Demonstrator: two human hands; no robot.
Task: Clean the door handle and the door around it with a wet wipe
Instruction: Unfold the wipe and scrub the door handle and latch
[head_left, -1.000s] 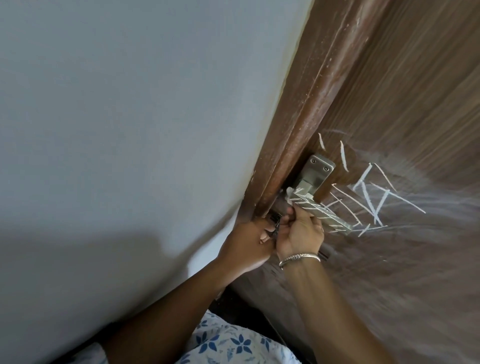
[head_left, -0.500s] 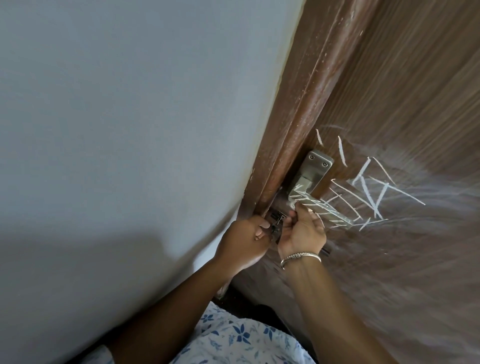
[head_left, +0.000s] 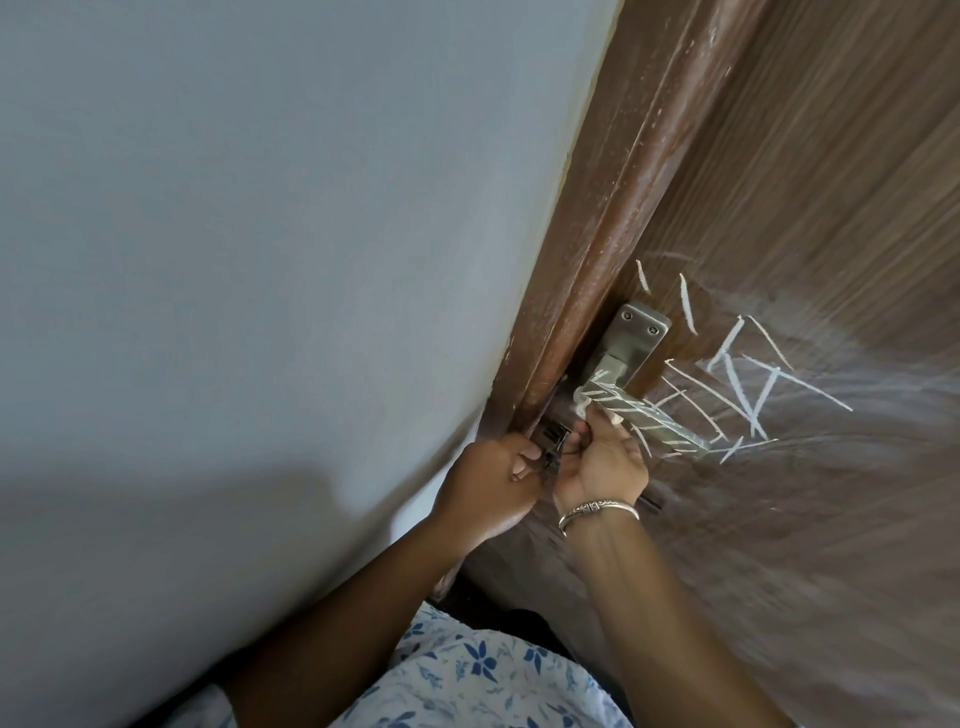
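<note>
Barely anything has moved: the right hand (head_left: 597, 465) pinches a white wipe (head_left: 583, 408) against the chalk-marked door handle (head_left: 670, 423); the left hand (head_left: 485, 486) curls at the door (head_left: 779, 208) edge (grip unclear).

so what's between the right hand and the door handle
The white wet wipe. The right hand grips it and holds it against the near end of the door handle, with nothing else between them. The head view shows this.
</note>
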